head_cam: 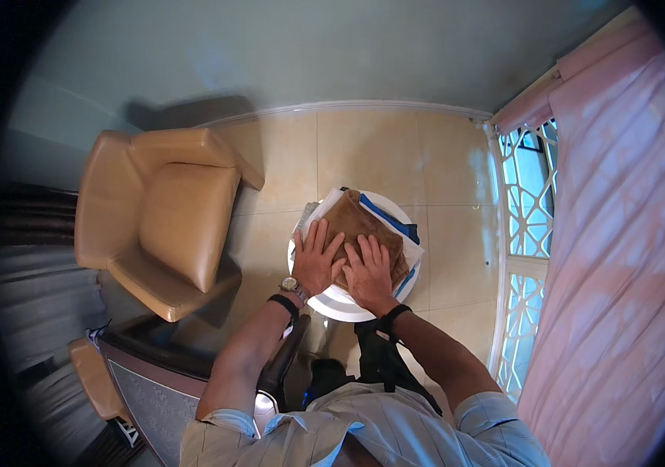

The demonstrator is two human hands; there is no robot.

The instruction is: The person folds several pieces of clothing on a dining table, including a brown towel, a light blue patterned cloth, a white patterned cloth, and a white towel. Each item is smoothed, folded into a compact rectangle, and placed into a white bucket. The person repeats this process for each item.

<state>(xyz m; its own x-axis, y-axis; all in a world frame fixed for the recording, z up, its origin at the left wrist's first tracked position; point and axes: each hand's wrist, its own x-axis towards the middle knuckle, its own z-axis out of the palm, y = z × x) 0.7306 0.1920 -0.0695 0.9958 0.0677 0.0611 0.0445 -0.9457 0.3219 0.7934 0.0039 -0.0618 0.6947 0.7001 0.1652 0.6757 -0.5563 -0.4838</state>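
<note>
Both of my palms rest flat on a folded brown cloth (341, 216), which looks like a towel. My left hand (313, 262) lies over its left side with the fingers spread. On the lower right part of the cloth is my right hand (369, 268), its fingers also apart. White fabric (413, 252) and a blue-edged folded piece (388, 213) stick out from beneath the brown cloth. A bit of grey cloth (308, 215) shows at the stack's left. The whole stack sits on a round white stool or small table (341, 308).
A tan leather armchair (186, 216) stands to the left on the tiled floor (367, 152). At lower left is a dark-edged table (151, 385). A pink curtain (606, 233) hangs beside a white lattice door or window (528, 216) at right. A grey wall (332, 52) lies ahead.
</note>
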